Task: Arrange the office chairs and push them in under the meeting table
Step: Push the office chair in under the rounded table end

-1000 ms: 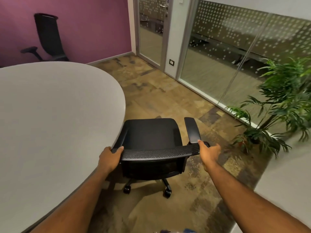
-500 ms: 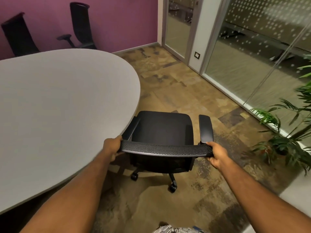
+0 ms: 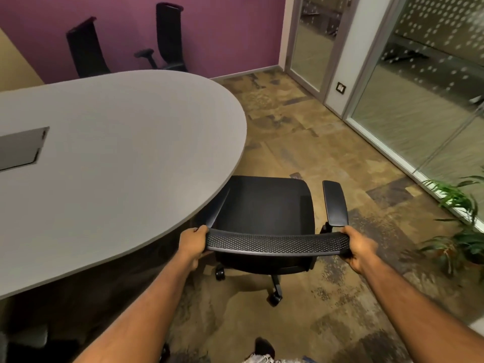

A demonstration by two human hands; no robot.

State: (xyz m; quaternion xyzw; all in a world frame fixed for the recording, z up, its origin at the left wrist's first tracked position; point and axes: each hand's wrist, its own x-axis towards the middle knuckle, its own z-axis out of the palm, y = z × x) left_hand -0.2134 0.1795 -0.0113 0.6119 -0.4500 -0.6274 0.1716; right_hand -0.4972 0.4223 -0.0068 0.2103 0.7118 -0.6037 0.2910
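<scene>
A black office chair (image 3: 264,205) on castors stands at the rounded end of the grey meeting table (image 3: 112,158). Its left armrest lies just under the table edge; the right armrest is out in the open. My left hand (image 3: 192,243) grips the left end of the mesh backrest top, and my right hand (image 3: 357,248) grips the right end. Two more black chairs (image 3: 86,48) (image 3: 170,35) stand at the table's far side against the purple wall.
A grey cable hatch (image 3: 21,148) is set into the tabletop at the left. Glass partitions and a glass door (image 3: 311,40) line the right side. A potted plant (image 3: 461,221) stands on the carpet right of the chair. Open carpet lies beyond the table end.
The view has swung left, bringing a second far chair and the cable hatch into sight. The held chair has turned and shifted slightly along the table edge; both hands keep their grip.
</scene>
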